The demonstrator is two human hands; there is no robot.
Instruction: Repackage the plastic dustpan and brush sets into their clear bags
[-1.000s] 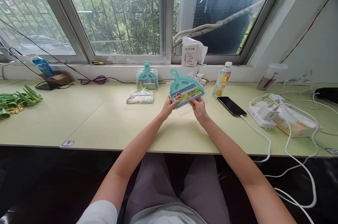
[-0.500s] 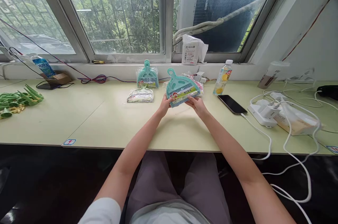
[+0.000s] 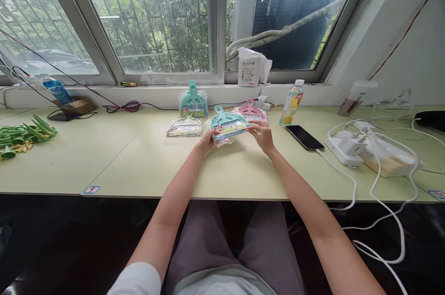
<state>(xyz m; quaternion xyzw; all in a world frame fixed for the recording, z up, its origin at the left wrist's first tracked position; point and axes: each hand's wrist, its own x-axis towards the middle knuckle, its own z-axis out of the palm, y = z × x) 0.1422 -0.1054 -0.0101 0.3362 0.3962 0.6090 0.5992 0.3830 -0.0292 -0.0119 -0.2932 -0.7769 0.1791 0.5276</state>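
A wrapped teal dustpan and brush set (image 3: 229, 124) is held between my two hands, tilted low over the table. My left hand (image 3: 206, 141) grips its near left corner. At its right side, my right hand (image 3: 261, 134) has fingers closed on the edge. Just behind it is a pink dustpan set (image 3: 250, 110), partly covered by the teal one and my right hand. To the left lies a pale green dustpan set (image 3: 184, 125) in clear wrap. Another teal dustpan set (image 3: 193, 101) leans upright at the back, by the wall.
A juice bottle (image 3: 292, 103) and a phone (image 3: 305, 137) on a white cable stand to the right. Beyond them is a power strip (image 3: 345, 149) with tangled cords. Green vegetables (image 3: 26, 134) lie far left; a cable bundle (image 3: 123, 105) runs along the wall.
The teal dustpan set in my hands has come down and tipped flatter, shifting slightly left. The pink set behind it is now more exposed.
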